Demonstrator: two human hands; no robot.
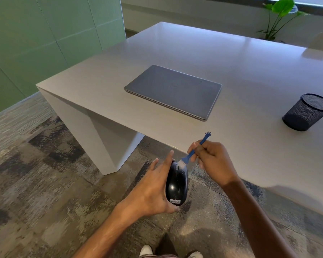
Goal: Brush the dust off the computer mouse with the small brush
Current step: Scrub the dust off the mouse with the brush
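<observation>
The left hand [153, 190] cups a black mouse [176, 185] from its left side, fingers stretched along it, held in the air just off the near edge of the table [250, 71]. A white label near its tail reads "Lenovo" (upside-up to the wearer). The right hand [213, 161] pinches a small blue brush [191, 154], white bristles touching the mouse's front. A closed grey laptop [173, 91] lies farther off; a black mesh cup [306, 112] stands at right.

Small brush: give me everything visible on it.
The small brush is blue, plastic-looking, with a thin straight handle ending in a tiny hand-shaped tip at its upper end. Its short white bristle head points down-left and rests on the front of the black mouse, near the scroll wheel. The right hand pinches the handle at mid-length; the left hand holds the mouse in the air, off the table.
</observation>
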